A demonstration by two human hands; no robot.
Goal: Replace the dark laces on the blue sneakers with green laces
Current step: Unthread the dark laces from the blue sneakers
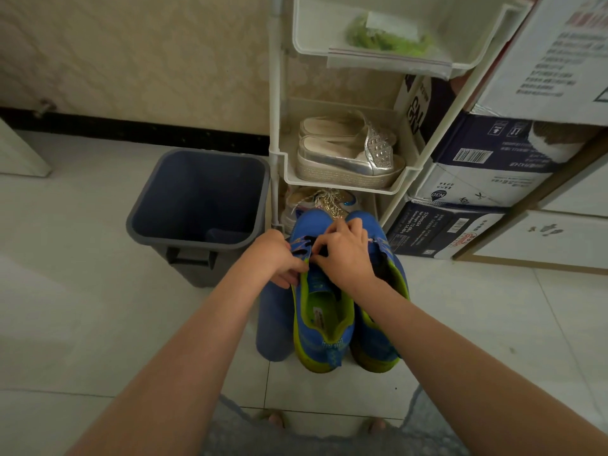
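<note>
Head view: grey bin [197, 205] stands at 10 o'clock from the shoes. Left hand [274, 258] curls round the eyelet edge of the left blue sneaker [322, 324], steadying it on the floor. Right hand [345, 255] sits over the tongue, fingertips pinching the dark lace [312, 240]. Step looks like unlacing, 1st shoe, approx. early on. Next move: draw the lace out eyelet by eyelet w/ the shoe held firm. Green laces [388, 39], bagged, lie in the top tray [311, 51] at 12 o'clock.

White tiled floor [98, 324] meets a beige patterned wall [131, 44] with black skirting [131, 130]; a white rack [275, 126] stands between bin [144, 199] and boxes [493, 159].
</note>
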